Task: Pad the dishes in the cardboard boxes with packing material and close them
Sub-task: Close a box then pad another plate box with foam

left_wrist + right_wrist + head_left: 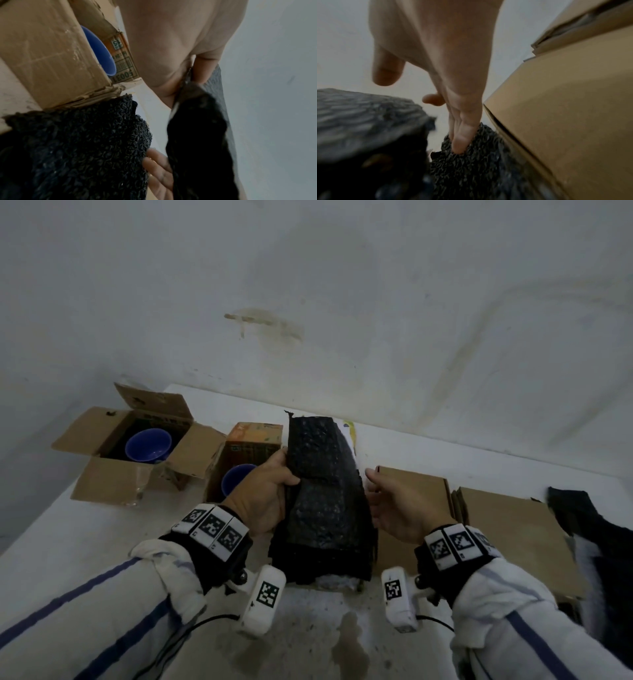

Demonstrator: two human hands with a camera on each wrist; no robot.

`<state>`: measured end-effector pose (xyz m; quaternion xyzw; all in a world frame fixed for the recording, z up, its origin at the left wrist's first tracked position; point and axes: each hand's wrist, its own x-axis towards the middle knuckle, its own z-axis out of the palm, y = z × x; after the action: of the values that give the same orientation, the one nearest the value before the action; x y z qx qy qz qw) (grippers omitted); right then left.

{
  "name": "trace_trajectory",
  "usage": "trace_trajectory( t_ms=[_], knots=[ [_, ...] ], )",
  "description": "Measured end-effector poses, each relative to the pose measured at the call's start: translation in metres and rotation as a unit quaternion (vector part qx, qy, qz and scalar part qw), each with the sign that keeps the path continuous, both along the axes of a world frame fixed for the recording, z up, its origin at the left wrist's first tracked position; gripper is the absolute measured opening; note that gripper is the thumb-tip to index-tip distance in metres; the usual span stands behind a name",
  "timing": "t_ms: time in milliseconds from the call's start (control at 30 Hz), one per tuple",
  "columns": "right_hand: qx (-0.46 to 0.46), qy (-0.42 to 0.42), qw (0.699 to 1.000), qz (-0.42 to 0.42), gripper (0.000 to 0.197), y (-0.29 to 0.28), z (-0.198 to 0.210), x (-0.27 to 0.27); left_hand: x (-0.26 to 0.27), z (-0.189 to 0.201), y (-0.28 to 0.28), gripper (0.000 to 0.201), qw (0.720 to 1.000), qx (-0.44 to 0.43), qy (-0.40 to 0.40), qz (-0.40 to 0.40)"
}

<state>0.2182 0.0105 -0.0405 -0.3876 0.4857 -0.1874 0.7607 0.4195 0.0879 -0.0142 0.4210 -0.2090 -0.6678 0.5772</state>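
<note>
At six o'clock on the worktop (85, 529), left hand (262, 494) has its grip pinching a black bubble-wrap sheet (325, 474); right hand (394, 505) at three o'clock, grip wide, fingers relaxed.

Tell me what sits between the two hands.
In the head view, a black padding sheet stands between the left hand and right hand; the left grips its edge, above a stack of more.

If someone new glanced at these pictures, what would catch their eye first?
A black bubble-wrap sheet, lifted at the centre by the left hand, with the right hand open beside it. To the left, two open boxes each hold a blue bowl; closed boxes lie to the right.
</note>
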Motion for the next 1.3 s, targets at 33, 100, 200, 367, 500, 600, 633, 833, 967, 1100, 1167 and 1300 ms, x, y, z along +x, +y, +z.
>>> trace_trajectory(
  t_ms=[33,100,200,367,500,600,633,833,967,1100,1167,1300],
  knots=[
    [0.008,-0.037,0.999,-0.013,0.014,0.001,-0.003,0.001,0.0,0.0,0.0,0.05,1.0,0.002,0.003,-0.006],
    [0.006,-0.093,0.995,-0.035,0.024,0.002,-0.004,0.002,0.002,-0.001,-0.002,0.052,1.0,0.017,-0.003,-0.015],
    [-0.04,-0.09,0.995,-0.024,0.042,-0.003,-0.004,0.0,0.003,-0.003,-0.005,0.043,0.993,0.076,-0.088,-0.01],
    [-0.133,0.177,0.975,-0.018,0.034,-0.011,-0.018,-0.001,0.005,-0.019,-0.002,0.058,0.909,0.067,-0.412,0.002],
    [-0.202,0.323,0.924,0.037,0.033,-0.003,-0.032,0.011,-0.001,-0.028,0.006,0.041,0.756,-0.007,-0.646,-0.11],
    [-0.247,0.38,0.889,0.062,0.035,0.005,-0.039,0.023,-0.013,-0.04,0.012,0.048,0.69,-0.033,-0.683,-0.236],
    [-0.26,0.393,0.878,0.085,0.033,0.008,-0.037,0.025,-0.016,-0.044,0.013,0.055,0.666,-0.028,-0.69,-0.281],
    [-0.439,0.522,0.689,0.244,0.029,0.009,-0.019,0.027,-0.021,-0.069,0.017,0.071,0.622,0.029,-0.7,-0.351],
    [-0.423,0.516,0.637,0.386,0.068,0.004,-0.026,0.031,-0.025,-0.076,0.011,0.079,0.656,0.06,-0.68,-0.323],
    [-0.369,0.513,0.637,0.44,0.087,-0.001,-0.032,0.041,-0.03,-0.08,0.001,0.097,0.675,0.09,-0.663,-0.309],
    [-0.361,0.521,0.633,0.445,0.091,-0.002,-0.034,0.046,-0.033,-0.081,-0.004,0.102,0.674,0.108,-0.66,-0.314],
    [-0.364,0.533,0.622,0.443,0.095,-0.005,-0.037,0.053,-0.036,-0.083,-0.01,0.098,0.656,0.137,-0.668,-0.324]
  ],
)
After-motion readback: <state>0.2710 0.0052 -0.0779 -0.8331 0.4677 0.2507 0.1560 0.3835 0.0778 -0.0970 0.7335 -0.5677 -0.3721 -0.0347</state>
